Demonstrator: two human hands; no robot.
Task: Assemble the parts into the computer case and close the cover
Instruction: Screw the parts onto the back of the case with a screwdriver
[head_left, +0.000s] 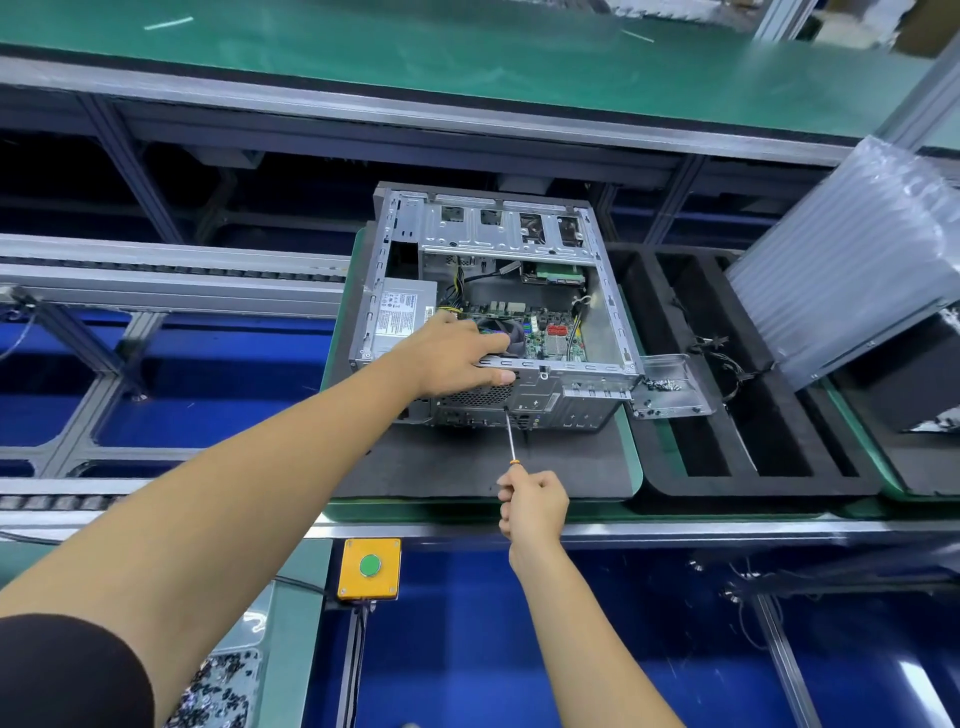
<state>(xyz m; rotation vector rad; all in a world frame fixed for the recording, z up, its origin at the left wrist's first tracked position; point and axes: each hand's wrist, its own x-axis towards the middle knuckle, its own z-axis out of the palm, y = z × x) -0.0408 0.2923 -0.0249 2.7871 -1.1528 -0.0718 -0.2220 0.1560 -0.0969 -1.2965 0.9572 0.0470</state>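
Note:
An open computer case (608, 332) lies on its side on a black foam pad (457, 467). Inside it I see a green motherboard (550, 332), a round fan (498, 332) and a grey power supply (400, 317). My left hand (457, 358) grips the case's near rear edge, fingers inside by the fan and thumb on the outer rear panel. My right hand (535, 506) is closed on a screwdriver (511, 436). Its thin shaft slants up, and its tip touches the rear panel below my left thumb.
A loose metal bracket (670, 389) with small screws lies right of the case. A black foam tray (769, 415) with long slots holds cables. Bubble-wrapped packaging (852, 260) leans at the far right. A yellow box with a green button (370, 566) sits at the bench's front edge.

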